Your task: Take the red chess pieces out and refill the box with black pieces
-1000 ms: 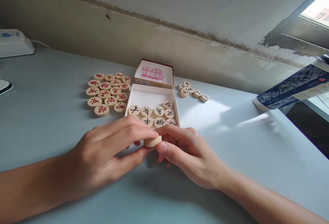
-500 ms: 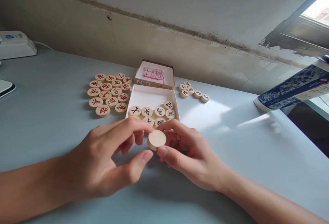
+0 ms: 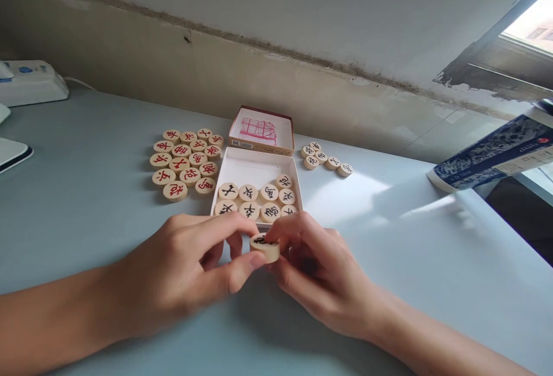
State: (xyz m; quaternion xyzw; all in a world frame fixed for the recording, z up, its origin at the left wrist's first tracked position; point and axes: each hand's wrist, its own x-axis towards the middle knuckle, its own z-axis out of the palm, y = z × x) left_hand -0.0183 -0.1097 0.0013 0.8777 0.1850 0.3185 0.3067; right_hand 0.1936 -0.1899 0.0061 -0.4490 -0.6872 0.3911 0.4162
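Observation:
A round wooden piece [image 3: 265, 248] with a black character on top is held just in front of the white box [image 3: 299, 187]. My left hand [image 3: 194, 266] pinches its left side between thumb and fingers. From the right, my right hand [image 3: 322, 275] grips the same piece, one finger lying over its top. Several pieces with black characters, such as one piece [image 3: 228, 191], lie face up in the near part of the box. Several red-character pieces [image 3: 178, 164] stand grouped left of the box. To the right is a smaller group of black-character pieces [image 3: 321, 157].
Behind the white box lies an open lid [image 3: 261, 128] with red lines inside. A blue and white cylinder [image 3: 492, 151] lies at the right. A white device [image 3: 37, 85] is at the far left, by the wall [image 3: 194, 68].
The piece between my hands has turned from its blank face to its black-character face. My left thumb and fingers have closed onto it. The view has shifted slightly.

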